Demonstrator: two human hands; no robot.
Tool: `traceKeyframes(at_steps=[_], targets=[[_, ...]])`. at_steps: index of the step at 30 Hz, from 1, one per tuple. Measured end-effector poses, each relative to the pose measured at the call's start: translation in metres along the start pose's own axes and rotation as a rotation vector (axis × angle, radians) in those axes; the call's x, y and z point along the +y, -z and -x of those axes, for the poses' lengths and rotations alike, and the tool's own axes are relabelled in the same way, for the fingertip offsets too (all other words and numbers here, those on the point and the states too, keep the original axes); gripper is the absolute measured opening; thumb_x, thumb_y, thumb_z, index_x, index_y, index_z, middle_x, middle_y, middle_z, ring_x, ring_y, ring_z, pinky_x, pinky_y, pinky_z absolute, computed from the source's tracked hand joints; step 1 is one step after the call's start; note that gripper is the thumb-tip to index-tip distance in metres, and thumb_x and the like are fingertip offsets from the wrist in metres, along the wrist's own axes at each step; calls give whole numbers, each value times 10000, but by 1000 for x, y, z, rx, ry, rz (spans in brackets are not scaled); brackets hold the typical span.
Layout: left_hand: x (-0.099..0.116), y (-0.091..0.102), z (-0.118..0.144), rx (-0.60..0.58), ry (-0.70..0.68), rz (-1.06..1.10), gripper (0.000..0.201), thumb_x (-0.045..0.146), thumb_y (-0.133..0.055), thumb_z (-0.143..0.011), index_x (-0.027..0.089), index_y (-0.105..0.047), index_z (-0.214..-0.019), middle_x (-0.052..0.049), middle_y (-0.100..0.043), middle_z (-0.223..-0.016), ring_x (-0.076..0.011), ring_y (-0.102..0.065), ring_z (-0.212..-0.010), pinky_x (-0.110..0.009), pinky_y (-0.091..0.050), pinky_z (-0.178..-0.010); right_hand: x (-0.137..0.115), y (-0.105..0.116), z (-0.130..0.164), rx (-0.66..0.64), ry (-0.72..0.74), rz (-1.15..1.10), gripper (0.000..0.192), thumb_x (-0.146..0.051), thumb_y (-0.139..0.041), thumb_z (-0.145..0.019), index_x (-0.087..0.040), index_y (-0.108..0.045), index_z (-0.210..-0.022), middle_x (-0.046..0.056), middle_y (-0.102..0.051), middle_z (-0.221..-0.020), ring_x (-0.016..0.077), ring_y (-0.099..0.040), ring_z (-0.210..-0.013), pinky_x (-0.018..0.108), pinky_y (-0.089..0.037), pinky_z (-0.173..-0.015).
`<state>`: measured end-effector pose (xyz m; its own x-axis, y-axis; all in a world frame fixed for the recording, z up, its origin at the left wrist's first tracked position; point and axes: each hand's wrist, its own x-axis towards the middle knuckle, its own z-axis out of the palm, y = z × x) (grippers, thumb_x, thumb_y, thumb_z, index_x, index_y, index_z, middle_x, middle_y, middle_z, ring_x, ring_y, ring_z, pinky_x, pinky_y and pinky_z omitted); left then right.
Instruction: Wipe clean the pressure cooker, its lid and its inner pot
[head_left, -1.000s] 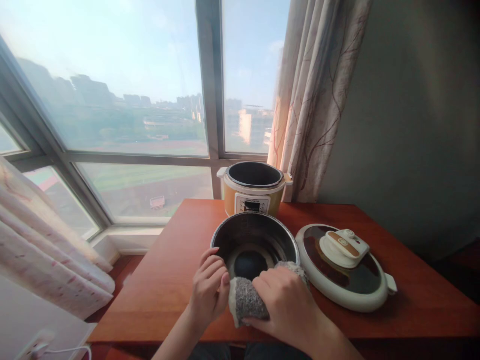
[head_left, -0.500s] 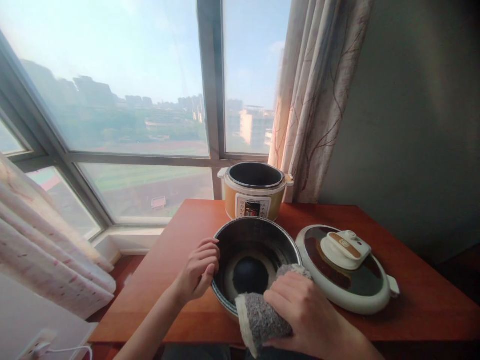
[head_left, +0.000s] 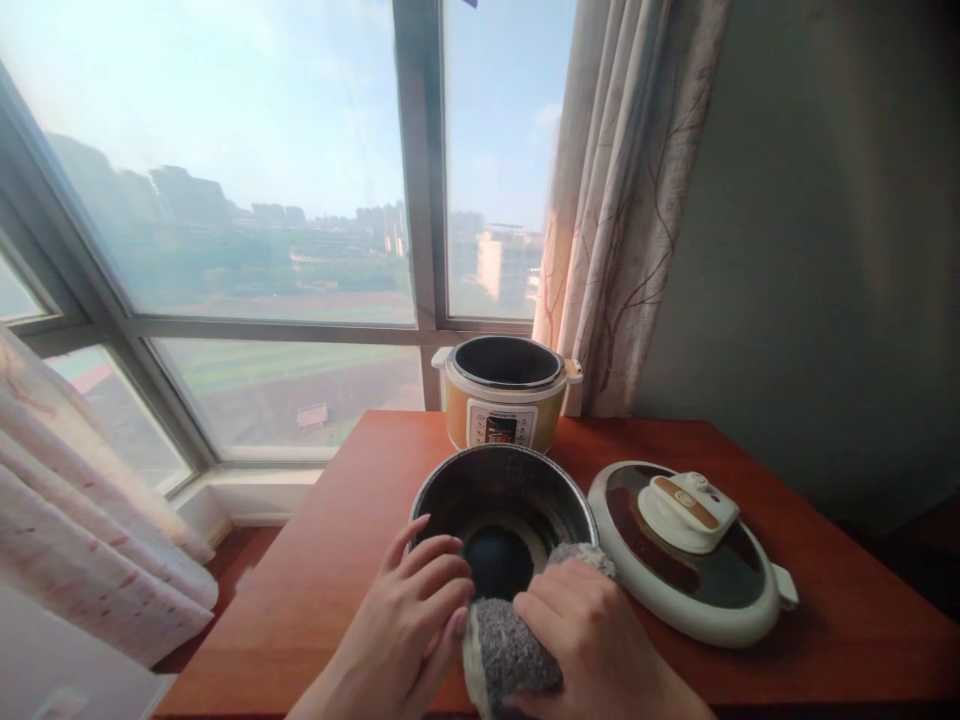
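Note:
The dark inner pot (head_left: 442, 490) of a cooker sits near the front of the table, its inside facing up. At its near left rim is my left hand (head_left: 409, 605), fingers apart and lightly bent, with the fingertips and thumb beside the edge of a grey cloth (head_left: 514, 645). My right hand (head_left: 581, 625) is wrapped round that fuzzy, light-edged cloth and presses it over the pot's near right rim. Part of the cloth shows above my knuckles; the palm is hidden. Whether my left fingers touch the cloth is unclear.
Behind the pot stands the yellow and white cooker body (head_left: 457, 400), uncovered, with a control panel in front. A round lid (head_left: 739, 625) with a white handle lies on the right of the reddish-brown table (head_left: 330, 530). Windows and curtains (head_left: 607, 200) are beyond.
My left hand has left the pot's left rim and moved right and nearer, to the cloth's edge. My right hand stays on the cloth. The view has shifted slightly.

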<state>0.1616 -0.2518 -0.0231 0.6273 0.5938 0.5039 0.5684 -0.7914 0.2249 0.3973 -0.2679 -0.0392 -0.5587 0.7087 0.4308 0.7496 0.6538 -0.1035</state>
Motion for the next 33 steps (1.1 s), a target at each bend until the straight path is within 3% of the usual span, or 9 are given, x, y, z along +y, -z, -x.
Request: traceKeyframes(at_steps=[3, 6, 11, 15, 18, 22, 26, 29, 33], targets=[[10, -4, 5, -24, -6, 8, 380, 146, -476, -776, 226, -621, -1118, -44, -704, -1020, -226, -607, -1129, -489, -256, -1200, -4, 2, -2, -34, -18, -3, 461, -668, -701, -692, -228, -591, -771, 13, -656, -775, 217, -567, -734, 341, -315, -676], [6, -16, 10, 7, -29, -4, 480, 160, -510, -676, 219, -614, -1140, -55, -706, -1033, -245, -614, -1108, -499, -232, -1213, -6, 2, -3, -64, -26, -7, 450, -648, -722, -682, -232, -598, -799, 8, -666, -801, 224, -568, -750, 342, -314, -685], [-4, -25, 9, 135, -32, -72, 227, 104, -451, -808, 228, -624, -884, -20, -696, -878, -193, -646, -937, -455, -312, -1180, -5, -2, -2, -46, -11, -14, 449, -644, -722, -702, -228, -577, -790, 4, -652, -799, 211, -550, -742, 346, -287, -675], [-10, -10, 2, 49, -92, -102, 192, 83, -450, -849, 212, -578, -786, -5, -685, -854, -161, -648, -904, -392, -394, -1135, -3, -1, -3, -37, 26, -23, 507, -715, -667, -731, -222, -580, -807, 8, -645, -796, 202, -549, -734, 350, -280, -671], [-27, 2, 1, -15, -150, -88, 229, 51, -420, -846, 209, -580, -804, -7, -694, -899, -152, -641, -1000, -389, -338, -1185, 0, 3, -4, -91, 34, -37, 505, -714, -665, -741, -225, -586, -836, 2, -651, -811, 201, -557, -747, 343, -284, -678], [-68, 11, 4, -60, -186, -164, 243, 58, -428, -860, 217, -612, -851, -23, -703, -1122, -195, -512, -1291, -465, -192, -1244, 10, 8, -6, -177, 64, -76, 521, -722, -668, -729, -226, -591, -871, 3, -665, -855, 211, -562, -778, 342, -285, -694], [-101, 12, -1, -108, -185, -229, 269, 50, -453, -848, 228, -647, -906, -22, -627, -1338, -233, -423, -1384, -471, -321, -1185, 18, 9, -5, -190, 53, -112, 508, -693, -684, -739, -230, -600, -931, 10, -670, -905, 225, -562, -831, 348, -295, -744], [-109, 8, -6, -80, -134, -175, 312, 30, -421, -864, 227, -661, -896, -34, -620, -1352, -227, -431, -1383, -414, -455, -1084, 18, 9, -5, -171, 19, -121, 492, -665, -708, -734, -236, -605, -954, 10, -667, -916, 228, -554, -839, 347, -294, -757], [-101, 6, -1, 38, -103, -141, 484, 17, -418, -842, 256, -625, -1209, -71, -566, -1415, -233, -454, -1370, -483, -440, -1095, 14, 5, -5, -117, -17, -112, 445, -623, -736, -713, -237, -600, -887, 2, -653, -861, 224, -538, -802, 345, -280, -740]])
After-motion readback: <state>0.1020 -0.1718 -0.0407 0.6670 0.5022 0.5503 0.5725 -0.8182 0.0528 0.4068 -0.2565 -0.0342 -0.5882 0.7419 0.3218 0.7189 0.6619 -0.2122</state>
